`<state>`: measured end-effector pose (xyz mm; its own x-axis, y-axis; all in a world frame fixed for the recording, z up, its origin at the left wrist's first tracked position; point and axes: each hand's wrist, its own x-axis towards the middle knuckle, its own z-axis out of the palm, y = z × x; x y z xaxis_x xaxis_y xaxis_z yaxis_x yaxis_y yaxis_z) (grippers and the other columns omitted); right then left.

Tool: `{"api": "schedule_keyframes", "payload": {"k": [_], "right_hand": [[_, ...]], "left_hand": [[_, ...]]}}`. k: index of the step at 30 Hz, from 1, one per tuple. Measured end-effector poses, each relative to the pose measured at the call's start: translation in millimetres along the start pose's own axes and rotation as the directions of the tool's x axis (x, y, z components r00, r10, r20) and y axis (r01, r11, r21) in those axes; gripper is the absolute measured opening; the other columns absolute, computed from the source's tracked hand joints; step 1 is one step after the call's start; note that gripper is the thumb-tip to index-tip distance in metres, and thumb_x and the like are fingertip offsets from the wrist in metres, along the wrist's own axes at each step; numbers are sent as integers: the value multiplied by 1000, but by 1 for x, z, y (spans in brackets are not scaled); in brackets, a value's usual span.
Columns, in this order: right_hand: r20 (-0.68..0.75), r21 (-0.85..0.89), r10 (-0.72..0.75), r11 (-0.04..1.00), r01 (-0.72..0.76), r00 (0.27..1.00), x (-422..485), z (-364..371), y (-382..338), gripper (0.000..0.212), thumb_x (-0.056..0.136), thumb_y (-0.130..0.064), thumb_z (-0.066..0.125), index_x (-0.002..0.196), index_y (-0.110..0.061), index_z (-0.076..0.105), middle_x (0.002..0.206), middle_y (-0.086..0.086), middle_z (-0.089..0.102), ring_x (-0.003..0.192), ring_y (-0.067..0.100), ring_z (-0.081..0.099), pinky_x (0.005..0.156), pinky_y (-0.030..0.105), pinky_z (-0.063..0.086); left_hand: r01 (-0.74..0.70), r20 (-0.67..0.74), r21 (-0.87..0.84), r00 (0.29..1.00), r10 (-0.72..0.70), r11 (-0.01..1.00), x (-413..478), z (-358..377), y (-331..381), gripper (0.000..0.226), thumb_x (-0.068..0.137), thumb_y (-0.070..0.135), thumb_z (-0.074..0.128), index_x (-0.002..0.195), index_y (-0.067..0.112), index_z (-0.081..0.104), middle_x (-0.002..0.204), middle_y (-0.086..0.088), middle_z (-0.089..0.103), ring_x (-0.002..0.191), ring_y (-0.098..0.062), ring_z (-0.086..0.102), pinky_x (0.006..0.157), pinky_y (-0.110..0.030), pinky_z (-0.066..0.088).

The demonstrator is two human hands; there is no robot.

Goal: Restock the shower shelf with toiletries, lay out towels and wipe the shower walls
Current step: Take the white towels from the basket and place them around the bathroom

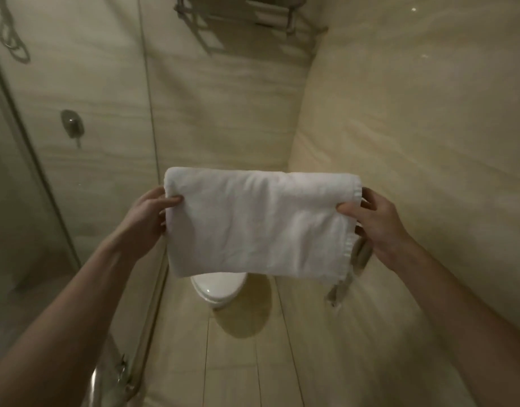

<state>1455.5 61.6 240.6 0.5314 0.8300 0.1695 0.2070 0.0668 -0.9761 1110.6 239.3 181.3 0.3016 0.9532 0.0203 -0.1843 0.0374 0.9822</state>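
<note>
A person is holding a folded white towel point(260, 224) out in front of them with both bare arms stretched forward, well above the floor. The left hand point(148, 214) is gripping the towel's left edge, its thumb lying across the front of the cloth and its fingers tucked behind, so that grip is pinching the towel. The right hand point(376, 223) is doing the same at the right edge: the thumb is pressing on the front near the hemmed border while the fingers are curling behind the cloth. The towel is hanging flat between the two hands, its folded top edge running roughly level and its lower edge drooping free.

Below the towel, the front of a white toilet point(219, 289) is showing, partly hidden by the cloth. Beige tiled floor point(252, 362) is spreading beneath it. A marbled beige wall point(414, 127) is rising on the right and behind. High on the back wall a metal rack point(241, 13) is sitting, blurred. On the left, a glass shower partition point(32, 171) is standing, with a metal shower valve point(72, 124) and a looped hose point(10, 36) visible through it.
</note>
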Motion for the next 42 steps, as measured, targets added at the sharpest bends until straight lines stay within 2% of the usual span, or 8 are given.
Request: {"api": "schedule_keyframes", "payload": {"k": [5,9,12,17,21,28,35,42], "right_hand": [[42,25,-53,998,52,998,96,36,-23,27,86,-7,70,105,-26,70,99,-4,76,84,15,75,66,30,58],[39,99,-105,990,100,994,165,59,-46,30,86,-5,68,112,-20,70,98,-2,75,81,17,74,62,28,57],[39,164,-145,977,136,989,216,72,-64,27,86,-4,69,107,-21,70,96,-3,74,78,13,74,60,27,57],[62,202,-222,958,205,973,308,84,-88,26,86,-8,70,108,-22,69,96,-4,75,79,12,74,60,26,56],[68,208,-287,941,268,955,385,89,-103,23,86,-10,70,105,-23,70,93,-6,75,78,12,73,61,26,56],[66,210,-375,911,354,925,522,97,-136,20,85,-10,71,99,-25,72,92,-6,75,81,14,73,65,29,56],[27,211,-446,877,431,895,620,122,-174,19,85,-12,73,101,-22,72,92,-5,76,79,12,74,64,27,58],[-62,197,-504,840,506,861,703,152,-221,26,83,-17,74,108,-21,72,97,-1,75,84,16,73,68,30,58]], "left_hand": [[-90,-13,0,996,90,996,87,-14,44,39,89,9,61,128,14,61,108,-12,66,93,-27,61,67,-33,41],[-173,-37,0,984,173,985,146,-15,97,40,87,8,65,127,15,63,109,-9,68,92,-25,63,69,-31,44],[-219,-28,29,975,220,975,188,-12,132,40,89,9,63,128,19,64,109,-4,70,89,-21,66,71,-30,46],[-281,-38,84,958,285,956,267,1,173,38,90,10,61,127,16,63,99,-2,69,83,-19,63,64,-27,44],[-338,-9,112,940,341,934,331,16,195,48,81,18,66,129,20,62,114,-7,68,96,-24,63,69,-29,44],[-413,-17,107,909,417,905,454,45,236,56,73,21,69,128,18,62,110,-7,68,95,-24,63,70,-28,47],[-487,-6,154,869,494,860,565,49,291,39,92,8,59,131,13,61,106,-7,67,86,-21,64,67,-26,50],[-614,2,187,781,625,767,654,50,357,40,93,10,62,133,12,59,113,-5,67,98,-23,67,71,-27,53]]}}
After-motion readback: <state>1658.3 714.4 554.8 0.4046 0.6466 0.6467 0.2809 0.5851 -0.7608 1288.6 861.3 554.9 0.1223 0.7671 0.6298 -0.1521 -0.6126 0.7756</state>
